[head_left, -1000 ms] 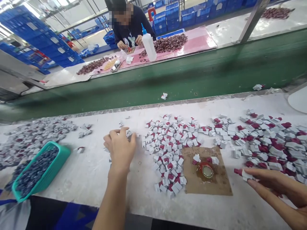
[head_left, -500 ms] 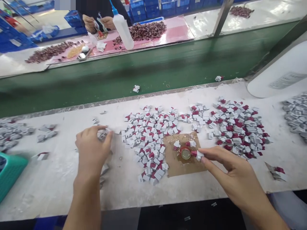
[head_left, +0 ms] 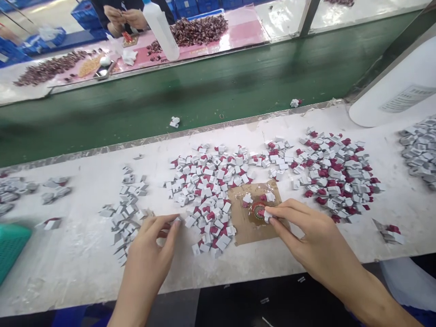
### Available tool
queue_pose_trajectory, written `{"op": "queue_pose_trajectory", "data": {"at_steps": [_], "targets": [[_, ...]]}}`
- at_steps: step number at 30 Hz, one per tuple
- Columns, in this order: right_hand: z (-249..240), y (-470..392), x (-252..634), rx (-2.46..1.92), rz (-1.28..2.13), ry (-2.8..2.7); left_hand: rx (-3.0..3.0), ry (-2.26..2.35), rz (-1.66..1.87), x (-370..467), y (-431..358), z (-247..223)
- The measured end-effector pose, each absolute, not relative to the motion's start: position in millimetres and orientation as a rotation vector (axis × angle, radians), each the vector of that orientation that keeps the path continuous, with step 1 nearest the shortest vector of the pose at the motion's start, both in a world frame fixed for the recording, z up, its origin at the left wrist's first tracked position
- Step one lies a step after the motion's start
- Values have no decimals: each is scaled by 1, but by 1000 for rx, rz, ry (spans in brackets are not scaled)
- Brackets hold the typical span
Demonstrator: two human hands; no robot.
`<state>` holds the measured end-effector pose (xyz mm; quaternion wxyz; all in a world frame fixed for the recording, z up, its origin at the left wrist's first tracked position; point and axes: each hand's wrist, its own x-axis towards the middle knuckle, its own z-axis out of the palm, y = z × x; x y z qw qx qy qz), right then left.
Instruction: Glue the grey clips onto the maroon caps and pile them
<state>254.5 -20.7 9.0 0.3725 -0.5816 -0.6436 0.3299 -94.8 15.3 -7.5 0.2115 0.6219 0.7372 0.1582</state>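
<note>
My right hand point(head_left: 303, 227) pinches a small grey and maroon plastic piece point(head_left: 267, 216) between thumb and fingertips. Its maroon end is over a round red-rimmed cap point(head_left: 258, 210), on a brown cardboard square point(head_left: 243, 234) wet with clear liquid. Two similar pieces point(head_left: 247, 198) lie on the card behind the cap. My left hand point(head_left: 153, 245) is closed in a pinch, with a small grey piece point(head_left: 177, 220) at its fingertips, mostly covered. It is between a heap of plain grey pieces point(head_left: 131, 200) and a heap of grey and maroon pieces point(head_left: 211, 181).
Another grey and maroon heap point(head_left: 335, 172) lies right of the card. A large white container point(head_left: 391, 86) stands at the right, and a green basket point(head_left: 13, 245) at the left. Beyond the green strip point(head_left: 221, 91), another person's hands point(head_left: 124, 18) work at a table with a white bottle point(head_left: 161, 29).
My left hand has moved right and toward me, away from the grey heap. My right hand has shifted left, bringing its piece over the cap. The view has shifted slightly.
</note>
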Motion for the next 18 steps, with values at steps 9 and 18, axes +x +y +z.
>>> {"op": "queue_pose_trajectory", "data": {"at_steps": [9,18], "targets": [[16,-19,266,-1538,1061,-1239,1563,2004,387,-106,18,-10],[14,-15,263,-1148,1420,-812,1221,1306,827,21,15,38]]}}
